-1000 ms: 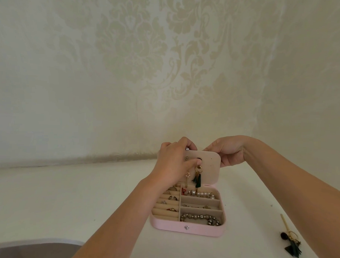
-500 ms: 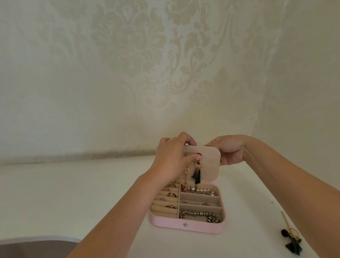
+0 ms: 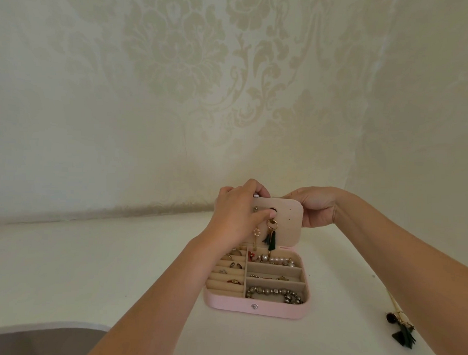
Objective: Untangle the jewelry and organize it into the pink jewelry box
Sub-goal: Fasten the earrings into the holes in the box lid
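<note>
The pink jewelry box (image 3: 255, 307) stands open on the white table, its beige lid panel (image 3: 289, 219) upright. My left hand (image 3: 237, 212) grips the lid's top left edge, thumb pressed on the panel by a round hole. My right hand (image 3: 315, 206) holds the lid's right edge from behind. A green tassel earring (image 3: 271, 235) and a small flower earring (image 3: 256, 235) hang from the panel. Rings (image 3: 233, 267) sit in the left slots; a pearl bracelet (image 3: 276, 259) and a grey bead bracelet (image 3: 275, 294) lie in the right compartments.
A second dark tassel earring (image 3: 402, 334) with a pale stick lies on the table at the right, near my right forearm. A grey curved surface (image 3: 36, 340) shows beyond the table's lower left edge. A patterned wall rises right behind the box.
Both hands keep their hold on the lid; the view has shifted slightly, and the box and hands sit a little higher in the frame.
</note>
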The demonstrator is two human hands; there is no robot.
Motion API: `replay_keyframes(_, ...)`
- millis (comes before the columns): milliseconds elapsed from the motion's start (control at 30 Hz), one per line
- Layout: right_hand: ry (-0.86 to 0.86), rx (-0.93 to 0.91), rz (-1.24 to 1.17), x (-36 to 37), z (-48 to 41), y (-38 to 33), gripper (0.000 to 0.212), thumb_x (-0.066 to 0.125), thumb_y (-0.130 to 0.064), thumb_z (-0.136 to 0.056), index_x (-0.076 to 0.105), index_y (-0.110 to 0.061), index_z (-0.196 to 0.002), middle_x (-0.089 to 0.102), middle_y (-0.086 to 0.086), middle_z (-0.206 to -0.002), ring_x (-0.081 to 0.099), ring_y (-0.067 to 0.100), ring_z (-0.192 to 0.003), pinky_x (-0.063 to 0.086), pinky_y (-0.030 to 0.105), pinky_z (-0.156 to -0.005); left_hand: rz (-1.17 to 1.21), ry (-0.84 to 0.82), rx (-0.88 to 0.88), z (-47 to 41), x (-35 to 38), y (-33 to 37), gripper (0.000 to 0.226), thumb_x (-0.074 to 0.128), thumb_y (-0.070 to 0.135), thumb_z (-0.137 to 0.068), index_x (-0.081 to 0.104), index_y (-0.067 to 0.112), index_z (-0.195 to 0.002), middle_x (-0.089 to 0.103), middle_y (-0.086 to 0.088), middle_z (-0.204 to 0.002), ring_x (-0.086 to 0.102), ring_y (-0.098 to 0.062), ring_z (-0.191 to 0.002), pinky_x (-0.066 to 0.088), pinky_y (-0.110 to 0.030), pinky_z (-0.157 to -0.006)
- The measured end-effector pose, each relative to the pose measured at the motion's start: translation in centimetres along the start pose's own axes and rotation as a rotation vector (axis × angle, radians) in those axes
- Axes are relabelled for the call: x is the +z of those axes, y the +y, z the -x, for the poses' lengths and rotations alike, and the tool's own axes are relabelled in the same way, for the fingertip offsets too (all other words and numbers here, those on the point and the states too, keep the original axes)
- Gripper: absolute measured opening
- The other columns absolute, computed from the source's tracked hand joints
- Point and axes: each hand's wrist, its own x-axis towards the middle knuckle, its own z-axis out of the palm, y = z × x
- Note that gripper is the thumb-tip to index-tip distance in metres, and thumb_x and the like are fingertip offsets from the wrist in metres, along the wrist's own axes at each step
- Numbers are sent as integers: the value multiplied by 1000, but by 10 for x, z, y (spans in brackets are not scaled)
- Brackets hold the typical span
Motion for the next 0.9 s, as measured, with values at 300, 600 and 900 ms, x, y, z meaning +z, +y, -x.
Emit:
replay_keyframes(300,0,7,55,0,2,-3,16,57,-8,-82,66,-4,-94,68,6,-79,65,13,-68,55,24,-62,2,-10,-12,0,-1,1,24,69,37,-82,48,33,-95,60,8,-100,34,-15,-101,37,-35,-92)
replay_keyframes(600,-15,12,33,1,3,-1,24,60,-12,-73,65,-5,-95,68,4,-74,65,12,-64,54,23,-59,4,-11,-6,3,-2,2,24,68,36,-82,49,32,-97,58,9,-100,34,-14,-102,37,-36,-94)
replay_keyframes(900,-16,10,-3,2,5,1,17,47,-3,-90,64,-3,-90,70,7,-74,67,14,-65,55,25,-58,9,-11,-7,1,-1,1,24,68,35,-82,50,31,-97,60,8,-100,34,-14,-100,36,-33,-92)
